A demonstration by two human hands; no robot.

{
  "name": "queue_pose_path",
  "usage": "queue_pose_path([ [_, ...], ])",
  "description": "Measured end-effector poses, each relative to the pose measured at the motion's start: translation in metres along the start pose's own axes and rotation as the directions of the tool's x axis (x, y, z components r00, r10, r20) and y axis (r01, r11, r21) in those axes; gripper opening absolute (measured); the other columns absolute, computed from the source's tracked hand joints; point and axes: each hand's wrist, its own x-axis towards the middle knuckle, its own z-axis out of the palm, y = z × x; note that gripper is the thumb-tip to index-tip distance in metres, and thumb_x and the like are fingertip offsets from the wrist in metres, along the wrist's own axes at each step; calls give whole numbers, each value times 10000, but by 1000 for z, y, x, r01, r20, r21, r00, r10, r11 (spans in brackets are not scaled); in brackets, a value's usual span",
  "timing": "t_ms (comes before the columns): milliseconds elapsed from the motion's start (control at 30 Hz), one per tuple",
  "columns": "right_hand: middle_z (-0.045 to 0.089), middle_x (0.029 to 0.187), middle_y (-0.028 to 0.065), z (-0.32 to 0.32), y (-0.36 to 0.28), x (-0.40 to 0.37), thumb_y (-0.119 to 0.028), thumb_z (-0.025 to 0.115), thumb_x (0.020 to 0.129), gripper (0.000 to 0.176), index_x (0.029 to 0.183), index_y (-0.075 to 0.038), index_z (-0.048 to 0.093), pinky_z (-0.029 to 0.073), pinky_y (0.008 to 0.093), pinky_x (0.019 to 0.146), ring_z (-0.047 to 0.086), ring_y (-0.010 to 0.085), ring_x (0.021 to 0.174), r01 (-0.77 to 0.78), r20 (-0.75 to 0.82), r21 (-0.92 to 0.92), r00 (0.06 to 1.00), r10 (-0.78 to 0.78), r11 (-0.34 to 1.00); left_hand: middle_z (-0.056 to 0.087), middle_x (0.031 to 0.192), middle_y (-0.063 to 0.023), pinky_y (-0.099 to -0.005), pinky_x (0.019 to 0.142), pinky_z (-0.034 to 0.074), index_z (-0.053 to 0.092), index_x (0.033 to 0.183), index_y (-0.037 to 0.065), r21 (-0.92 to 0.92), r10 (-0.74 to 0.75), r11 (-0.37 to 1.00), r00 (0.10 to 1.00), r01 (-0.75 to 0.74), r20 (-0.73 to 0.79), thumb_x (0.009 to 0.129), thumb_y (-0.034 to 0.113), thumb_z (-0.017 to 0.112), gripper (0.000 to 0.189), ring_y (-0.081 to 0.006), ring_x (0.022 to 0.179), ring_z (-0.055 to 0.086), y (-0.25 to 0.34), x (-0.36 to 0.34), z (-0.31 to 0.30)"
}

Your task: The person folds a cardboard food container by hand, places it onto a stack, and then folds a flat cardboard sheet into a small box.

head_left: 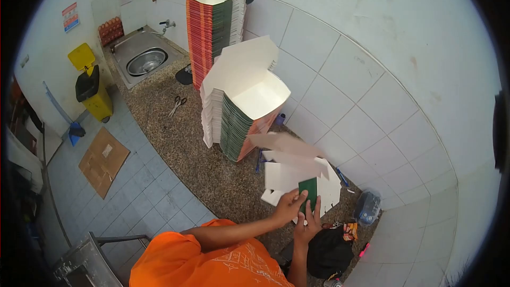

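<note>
Both hands are at a partly folded cardboard food box [287, 172] with white inner faces and a green outer panel. My left hand [289, 207] pinches the lower left edge of the green panel. Close beside it, my right hand [309, 224] grips the same panel from below, its fingers lying along the green face. The box's white flaps spread out above the counter, and one upper flap looks smeared by motion. Just beyond stands a tall nested stack of finished boxes [237, 127], green and orange outside and white inside.
A second, taller box stack [201, 42] stands behind. On the granite counter [154, 111] lie scissors [177, 106], blue pens [342, 177] and a black bag [329, 252]. A clear plastic container [366, 207] sits by the tiled wall. A sink [146, 62] is at the far end.
</note>
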Motion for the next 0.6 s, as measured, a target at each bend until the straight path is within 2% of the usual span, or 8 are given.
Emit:
queue_pose_path([
  [67, 537, 1488, 249, 6, 1, -1, -162, 615, 995, 338, 1237, 55, 707, 559, 391, 932, 651, 384, 1232, -37, -54, -37, 998, 35, 999, 555, 777, 63, -228, 566, 414, 648, 996, 37, -40, 6, 999, 999, -4, 34, 1107, 352, 495, 368, -15, 727, 493, -11, -1, 2],
  [133, 515, 1513, 239, 11, 0, -2, -100, 628, 966, 341, 1264, 53, 692, 559, 400, 936, 661, 363, 1221, -104, -168, 40, 980, 110, 994, 503, 753, 80, -227, 594, 383, 645, 949, 56, -78, -31, 996, 998, 36, 61, 1106, 358, 499, 370, -17, 699, 436, -18, -6, 6],
  [267, 501, 1533, 221, 20, -6, -6, -34, 629, 952, 336, 1274, 38, 692, 557, 397, 943, 635, 345, 1263, -86, -244, -35, 967, 75, 996, 485, 722, 83, -225, 577, 366, 619, 885, 71, -134, -15, 991, 994, 30, 107, 1098, 369, 516, 380, -18, 672, 420, -24, -7, 10],
  [333, 462, 1560, 216, 22, -15, -6, 27, 661, 911, 250, 1151, 64, 725, 557, 389, 970, 621, 339, 1277, -294, -287, 155, 900, 327, 943, 490, 711, 78, -225, 571, 366, 620, 874, 72, -135, -30, 990, 993, 46, 118, 1094, 379, 522, 390, -17, 664, 423, -3, -15, 11],
  [367, 462, 1560, 216, 25, -19, -6, 27, 661, 911, 250, 1151, 64, 725, 557, 389, 970, 621, 339, 1277, -282, -273, 162, 908, 318, 946, 496, 699, 72, -226, 565, 365, 620, 863, 72, -134, -51, 989, 989, 70, 137, 1090, 388, 529, 399, -17, 656, 427, 3, -15, 10],
  [433, 441, 1575, 199, 29, -25, -7, 74, 618, 927, 102, 993, 77, 695, 574, 354, 943, 634, 310, 1255, -357, -306, 280, 847, 435, 891, 506, 685, 60, -232, 551, 369, 620, 847, 67, -86, -48, 995, 990, 60, 129, 1084, 404, 537, 421, -21, 643, 433, -8, -10, 4],
  [533, 405, 1590, 209, 33, -15, -16, 76, 594, 941, 60, 886, 55, 604, 582, 336, 928, 638, 284, 1244, -204, -298, 279, 911, 287, 938, 518, 686, 55, -229, 560, 398, 624, 855, 49, -141, -41, 988, 990, 60, 133, 1086, 399, 532, 429, -24, 645, 469, -17, -8, 0],
  [600, 395, 1592, 223, 35, -10, -20, 56, 591, 953, 83, 872, 47, 580, 583, 339, 919, 637, 284, 1244, -229, -277, 391, 895, 351, 891, 581, 708, 25, -250, 606, 451, 631, 886, 28, -136, -37, 989, 989, 57, 141, 1098, 414, 496, 460, -52, 678, 525, -20, -6, -1],
])
